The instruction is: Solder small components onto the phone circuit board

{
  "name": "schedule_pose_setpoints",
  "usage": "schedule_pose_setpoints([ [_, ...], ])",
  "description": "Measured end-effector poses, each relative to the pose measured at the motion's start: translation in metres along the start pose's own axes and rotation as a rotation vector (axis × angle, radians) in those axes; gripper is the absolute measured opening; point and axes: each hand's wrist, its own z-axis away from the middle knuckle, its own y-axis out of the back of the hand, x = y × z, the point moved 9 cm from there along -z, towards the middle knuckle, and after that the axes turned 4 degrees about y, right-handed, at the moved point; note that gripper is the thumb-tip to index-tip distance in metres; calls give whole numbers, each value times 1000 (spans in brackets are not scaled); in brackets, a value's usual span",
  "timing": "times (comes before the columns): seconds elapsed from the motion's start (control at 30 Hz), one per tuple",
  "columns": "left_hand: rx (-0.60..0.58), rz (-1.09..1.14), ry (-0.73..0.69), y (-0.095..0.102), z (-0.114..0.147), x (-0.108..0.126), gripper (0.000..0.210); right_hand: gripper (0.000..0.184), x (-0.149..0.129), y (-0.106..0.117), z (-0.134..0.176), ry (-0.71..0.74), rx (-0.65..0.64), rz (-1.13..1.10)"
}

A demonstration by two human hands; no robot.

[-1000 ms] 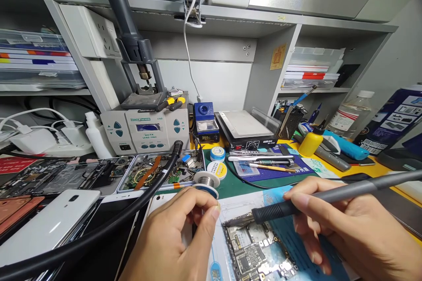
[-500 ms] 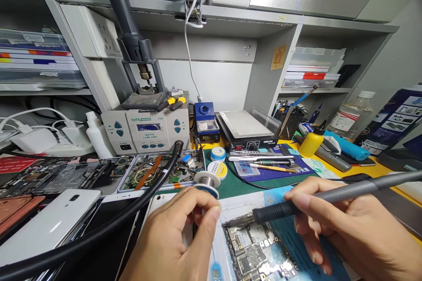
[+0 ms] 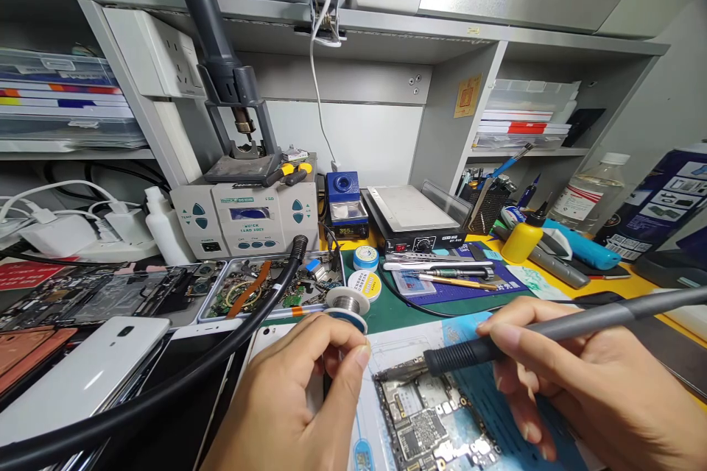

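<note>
Presently, right grip (image 3: 596, 375) is wrapped pen-fashion round the grey soldering iron (image 3: 461, 358), thumb and forefinger pinching it just behind the black ribbed collar. Handle slants from upper right down toward the left; its metal end lies over the top-left edge of the circuit board (image 3: 423, 430). Contact between tip and board cannot be told from this angle. Board lies flat, tilted in plan, on a printed white-and-blue sheet (image 3: 406, 342) in front of me, its lower edge cut off by the frame.

Left grip (image 3: 301, 390): thumb and forefinger tips pressed together, held just left of the board's upper corner. Whether something fine is pinched between them is too small to tell. Directly behind those knuckles stands the solder spool (image 3: 347, 302), partly covered by my hand, with the yellow-lidded tin (image 3: 364, 285) and blue tin (image 3: 365, 257) close behind it on the green mat (image 3: 387, 318).

Further back on the desk (image 3: 613, 285): hot-air station (image 3: 248, 217) at left, heating plate (image 3: 417, 210) at centre right, yellow dropper bottle (image 3: 519, 239) right of that. Black hose (image 3: 182, 384) curves across the phones to my left, nearest one a white phone (image 3: 88, 368).
</note>
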Motion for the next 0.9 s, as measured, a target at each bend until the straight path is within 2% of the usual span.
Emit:
schedule_pose_setpoints([
  [0.63, -3, 25, 38, -2, 0, -3, 15, 23, 3, 3, 0, -2, 2, 7],
  [0.9, -9, 23, 50, -1, 2, -2, 17, 25, -9, -6, 3, -36, 43, -3],
])
